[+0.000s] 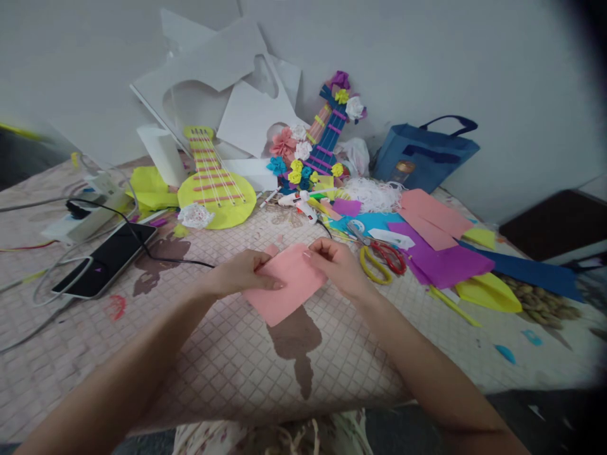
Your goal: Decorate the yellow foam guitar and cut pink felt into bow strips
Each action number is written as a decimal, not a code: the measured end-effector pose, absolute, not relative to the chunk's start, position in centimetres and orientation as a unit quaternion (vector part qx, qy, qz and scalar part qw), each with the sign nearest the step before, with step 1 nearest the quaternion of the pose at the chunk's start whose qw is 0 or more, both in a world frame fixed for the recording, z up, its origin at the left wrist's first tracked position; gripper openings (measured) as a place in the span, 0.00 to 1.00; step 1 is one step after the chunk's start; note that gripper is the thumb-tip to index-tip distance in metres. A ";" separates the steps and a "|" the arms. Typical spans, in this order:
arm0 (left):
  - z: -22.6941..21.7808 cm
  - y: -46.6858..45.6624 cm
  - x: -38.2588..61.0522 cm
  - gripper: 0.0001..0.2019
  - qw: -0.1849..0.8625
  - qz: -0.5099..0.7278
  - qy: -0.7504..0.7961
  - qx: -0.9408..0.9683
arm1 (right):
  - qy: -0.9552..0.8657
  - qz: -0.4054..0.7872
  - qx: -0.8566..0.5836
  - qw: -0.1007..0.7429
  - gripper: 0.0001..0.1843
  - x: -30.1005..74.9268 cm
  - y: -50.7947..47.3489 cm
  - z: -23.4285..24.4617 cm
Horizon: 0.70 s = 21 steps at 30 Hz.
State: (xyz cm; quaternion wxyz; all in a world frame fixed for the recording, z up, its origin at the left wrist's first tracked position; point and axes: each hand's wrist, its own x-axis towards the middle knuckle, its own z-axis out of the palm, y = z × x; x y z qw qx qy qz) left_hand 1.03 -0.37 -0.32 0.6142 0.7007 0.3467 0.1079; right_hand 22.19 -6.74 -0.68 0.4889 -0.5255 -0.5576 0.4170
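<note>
A piece of pink paper (pixel 284 292) is held up between my hands, over the table near its front. My left hand (pixel 249 273) grips its left side, the thumb lying on top and the fingers underneath. At the upper right corner, the fingertips of my right hand (pixel 336 264) pinch the paper's edge. Small pink scraps (pixel 275 243) show just behind the sheet. Scissors with red handles (pixel 389 254) and a pair with yellow handles (pixel 374 266) lie to the right of my right hand. Behind the paper rests a white glue gun (pixel 301 203).
A yellow paper guitar (pixel 215 189) leans at the back, beside a blue one (pixel 327 139) with paper flowers. Coloured paper sheets (pixel 436 259) cover the right side. At left are a phone (pixel 107 260), cables and a power strip (pixel 78 221). A blue bag (pixel 422 155) stands behind.
</note>
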 end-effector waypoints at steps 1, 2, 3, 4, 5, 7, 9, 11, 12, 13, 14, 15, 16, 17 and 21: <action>-0.3 -0.2 0.9 0.14 0.618 0.109 0.350 0.695 | -0.555 0.410 -0.527 0.497 0.14 22.4 -6.6 -0.8; -0.3 0.0 0.8 0.13 0.627 0.113 0.353 0.685 | -0.552 0.402 -0.530 0.504 0.13 22.6 -6.4 -1.0; -0.4 0.1 0.7 0.13 0.639 0.118 0.357 0.671 | -0.547 0.394 -0.533 0.511 0.13 22.8 -6.3 -1.1; -0.4 0.3 0.6 0.14 0.654 0.124 0.359 0.654 | -0.542 0.389 -0.537 0.517 0.13 23.0 -6.1 -1.2; -0.4 0.5 0.5 0.15 0.669 0.132 0.362 0.636 | -0.535 0.386 -0.542 0.521 0.13 23.3 -6.0 -1.4; -0.6 0.8 0.4 0.19 0.695 0.147 0.366 0.601 | -0.520 0.390 -0.550 0.525 0.14 23.7 -5.7 -1.7; -0.7 1.1 0.2 0.20 0.714 0.145 0.363 0.581 | -0.511 0.397 -0.554 0.523 0.14 24.1 -5.4 -2.0; -0.8 1.4 0.1 0.18 0.717 0.124 0.364 0.581 | -0.509 0.400 -0.557 0.519 0.14 24.3 -5.2 -2.4; -0.9 1.5 0.0 0.16 0.713 0.113 0.367 0.587 | -0.509 0.401 -0.558 0.518 0.14 24.4 -5.1 -2.6; -1.0 1.6 0.0 0.15 0.707 0.104 0.370 0.594 | -0.508 0.403 -0.558 0.517 0.14 24.4 -5.1 -2.7; -1.1 1.7 -0.1 0.14 0.700 0.098 0.373 0.601 | -0.508 0.404 -0.558 0.517 0.14 24.5 -5.1 -2.8; -1.2 1.8 -0.2 0.13 0.692 0.094 0.376 0.609 | -0.509 0.404 -0.557 0.517 0.14 24.5 -5.1 -2.8; -1.2 1.9 -0.3 0.12 0.686 0.087 0.377 0.617 | -0.512 0.403 -0.555 0.517 0.15 24.5 -5.1 -2.8; -1.2 2.0 -0.5 0.12 0.681 0.076 0.375 0.625 | -0.518 0.400 -0.553 0.515 0.15 24.4 -5.1 -2.8; -0.6 1.9 -0.5 0.15 0.679 0.038 0.323 0.658 | -0.548 0.397 -0.540 0.500 0.15 23.7 -5.6 -2.3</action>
